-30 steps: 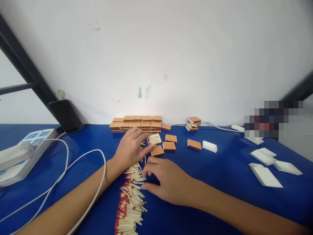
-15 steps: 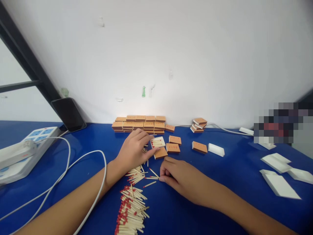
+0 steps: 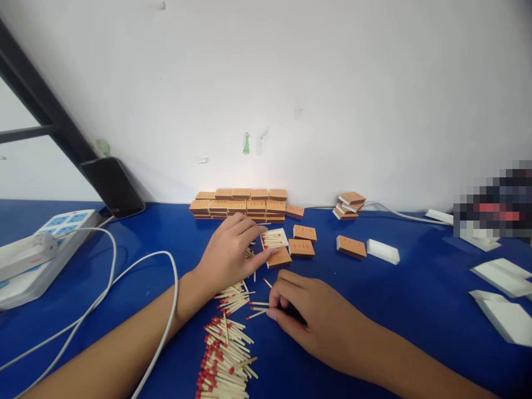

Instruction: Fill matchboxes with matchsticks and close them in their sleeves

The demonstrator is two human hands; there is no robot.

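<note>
Loose matches (image 3: 257,309) lie just left of our right hand (image 3: 305,310), long axes running roughly left-right toward its fingertips, so the right hand is the nearer one; the main pile (image 3: 224,354) sits closer to us, on the table (image 3: 394,299). Right hand is curled, fingers pinched together at the stick ends; we can't tell whether it grips any. Left hand (image 3: 230,252) lies flat and mostly open over more sticks, its fingertips touching the open tray (image 3: 275,238), which already has matches in it, beside a closed box (image 3: 279,257).
</note>
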